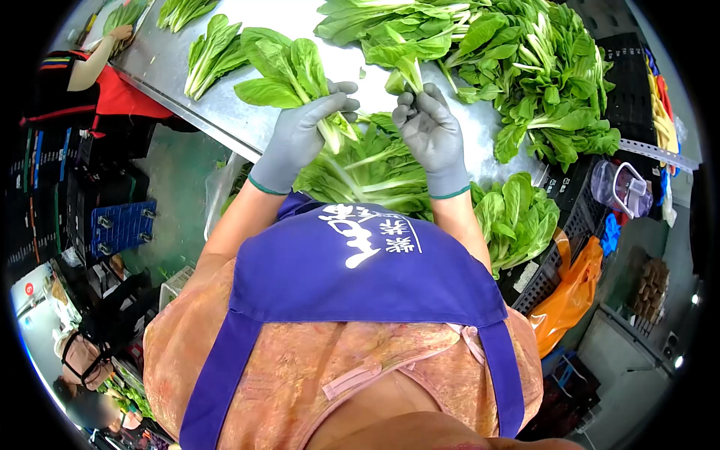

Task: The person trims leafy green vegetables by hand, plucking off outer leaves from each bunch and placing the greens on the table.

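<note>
Holding in left hand (296, 139): a leafy bunch (281, 75), with gloved fingers closed around its stem part; leaves pointing away from the body, above the metal table (154, 67).
Right hand (435, 135): also in grey glove, fingers bent, tips close to the base of a smaller green plant (409, 67); pinching it or only touching it, cannot tell.
Under the hands: a loose pile of greens (367, 176) near the front of the apron.
Done, by judgement: probably the separate bunches (212, 58) at the left, lying with stems together.
Left to do, by judgement: probably most of it, with a big heap of greens (540, 75) lying mixed at the right, and more greens (517, 217) near the black crate (577, 214). Bunch in the left hand: seemingly half-way, not yet put down.
Apron (360, 277) writing: white logo and white Chinese characters on purple-blue cloth, one perhaps 紫; cannot read the rest with certainty.
Other labels: a white label (526, 277) on the crate side and a round red mark (29, 288) far at the left, both too small to read.
Nearby: at upper left, a co-worker's hand (120, 32) touching other greens.
</note>
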